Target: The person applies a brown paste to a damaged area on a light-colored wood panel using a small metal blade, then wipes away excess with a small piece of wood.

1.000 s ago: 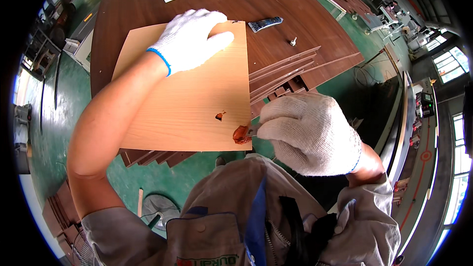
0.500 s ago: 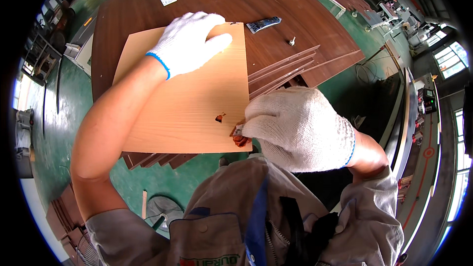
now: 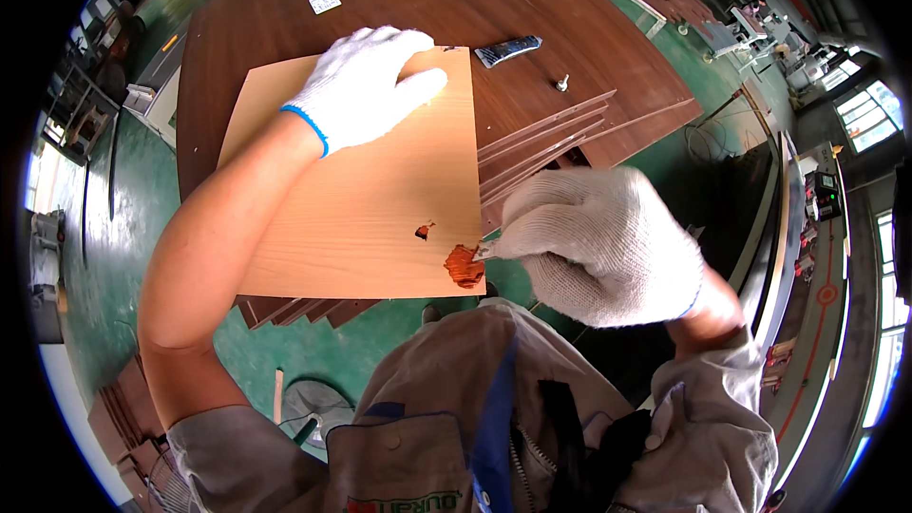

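My left hand (image 3: 369,90), in a white glove with blue trim, lies on the far part of a light wood-grain board (image 3: 356,199), thumb apart from the fingers. My right hand (image 3: 603,242), in a cream knit glove, is closed on a small flat metal blade (image 3: 487,250); most of it is hidden by the glove. The blade's tip touches the edge of a reddish-brown patch of paste (image 3: 465,267) at the board's near right corner. A smaller dark and orange smear (image 3: 424,230) lies a little to the left of the patch.
Beneath the board is a stack of dark brown panels (image 3: 427,0) with stepped edges. On it lie a dark tube (image 3: 508,50), a small pale metal fitting (image 3: 562,83) and a white label (image 3: 324,2). A fan (image 3: 317,404) stands on the green floor. Machinery (image 3: 822,195) lines the right side.
My right hand has drawn back to the right with the blade, uncovering more of the reddish-brown paste. My left hand has stayed on the board.
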Action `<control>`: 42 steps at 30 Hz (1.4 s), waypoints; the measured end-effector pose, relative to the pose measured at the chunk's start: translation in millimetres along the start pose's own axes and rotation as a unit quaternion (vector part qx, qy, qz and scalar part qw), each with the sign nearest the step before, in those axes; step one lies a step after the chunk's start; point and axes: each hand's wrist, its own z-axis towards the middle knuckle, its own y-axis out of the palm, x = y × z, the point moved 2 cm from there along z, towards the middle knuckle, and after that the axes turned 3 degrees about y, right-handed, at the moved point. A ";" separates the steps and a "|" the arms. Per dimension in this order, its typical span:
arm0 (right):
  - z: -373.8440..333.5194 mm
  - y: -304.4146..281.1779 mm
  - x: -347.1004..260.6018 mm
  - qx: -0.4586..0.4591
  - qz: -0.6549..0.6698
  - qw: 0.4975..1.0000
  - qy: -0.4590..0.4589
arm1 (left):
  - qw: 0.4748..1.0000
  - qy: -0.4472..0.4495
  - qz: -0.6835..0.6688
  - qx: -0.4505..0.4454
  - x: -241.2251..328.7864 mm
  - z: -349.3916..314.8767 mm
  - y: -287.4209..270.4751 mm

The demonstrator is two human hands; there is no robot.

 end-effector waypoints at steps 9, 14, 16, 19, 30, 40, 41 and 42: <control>-62.1 59.4 7.8 0.200 0.034 0.978 0.041 | 1.000 0.000 0.002 -0.004 3.0 2.6 1.3; -41.3 43.2 -1.0 0.186 0.058 0.981 0.016 | 1.000 0.009 -0.003 0.001 1.0 2.8 -0.8; -41.7 36.5 4.4 0.133 0.037 0.990 0.014 | 1.000 0.004 -0.003 -0.004 2.8 4.0 0.2; -33.8 26.1 -7.1 0.107 0.004 0.994 -0.002 | 1.000 0.006 -0.002 0.007 1.0 2.2 2.2; 5.4 5.4 -11.8 0.041 -0.027 0.997 -0.056 | 1.000 0.003 -0.006 -0.013 3.6 6.5 -1.0; -7.3 12.6 -0.4 0.088 -0.021 0.996 -0.009 | 1.000 0.000 -0.001 -0.001 3.7 3.4 0.8; -16.2 11.2 2.0 0.069 0.007 0.998 -0.003 | 1.000 -0.004 0.000 0.000 3.4 2.0 1.2; -20.0 9.8 2.2 0.084 0.005 0.996 -0.018 | 1.000 -0.005 0.009 0.006 3.6 0.5 1.6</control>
